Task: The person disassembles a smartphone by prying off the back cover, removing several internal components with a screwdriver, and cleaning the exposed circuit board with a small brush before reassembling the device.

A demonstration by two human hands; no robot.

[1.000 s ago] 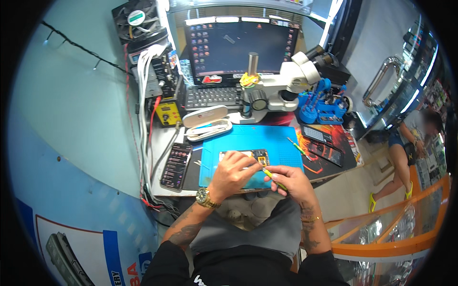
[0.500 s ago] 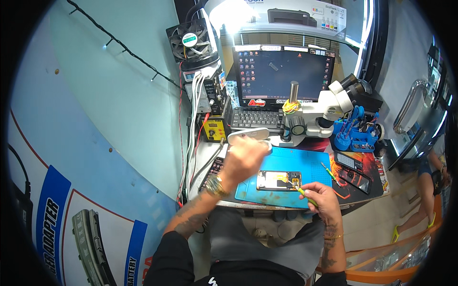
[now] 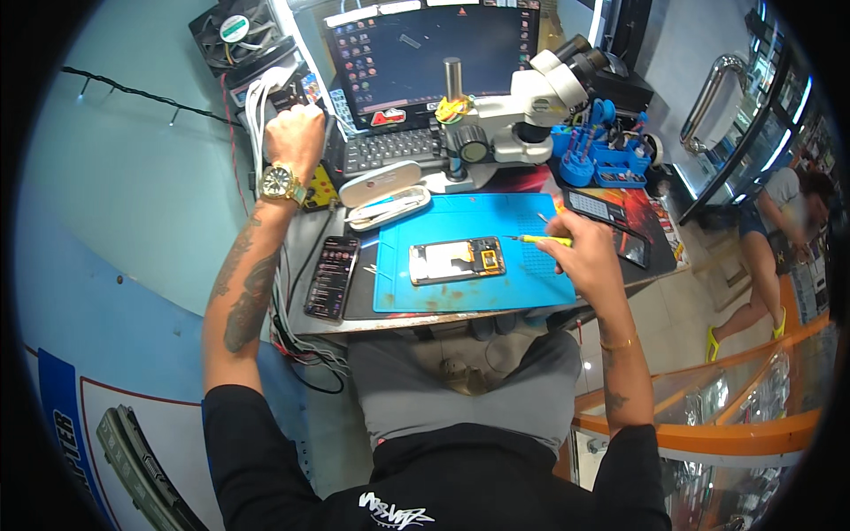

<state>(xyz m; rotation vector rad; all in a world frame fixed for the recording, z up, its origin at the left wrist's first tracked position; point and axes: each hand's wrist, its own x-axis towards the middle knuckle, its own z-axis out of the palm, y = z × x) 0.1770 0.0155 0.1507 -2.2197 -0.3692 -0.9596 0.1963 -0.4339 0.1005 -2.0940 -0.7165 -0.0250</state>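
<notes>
The left hand (image 3: 295, 142) has moved to the phone (image 3: 444, 262)'s ten o'clock, its grip's contents unclear, while the right hand (image 3: 582, 254) grasps a yellow tool (image 3: 542, 240) at three o'clock; the phone, on the mat (image 3: 398, 296), looks light, stiff, fragile, best held by its edges.

Up top, the wide black computer monitor (image 3: 425, 62) glowed with columns of small icons, and right below it sat the black keyboard (image 3: 388, 153)! In front of the monitor's right side stood the white stereo microscope (image 3: 542, 90) with its black eyepieces, and just beside it came the bright blue plastic tool caddy (image 3: 620, 168). Front left, the dark rectangular smartphone (image 3: 333, 279) lay with its screen lit; behind and to its right, the oblong white case (image 3: 376, 184) gaped open! High left, the square black fan (image 3: 233, 30) wore a round pale label. And out right, a person (image 3: 760, 239) in yellow footwear (image 3: 712, 343) stood near the orange-edged glass display case (image 3: 699, 435).
</notes>
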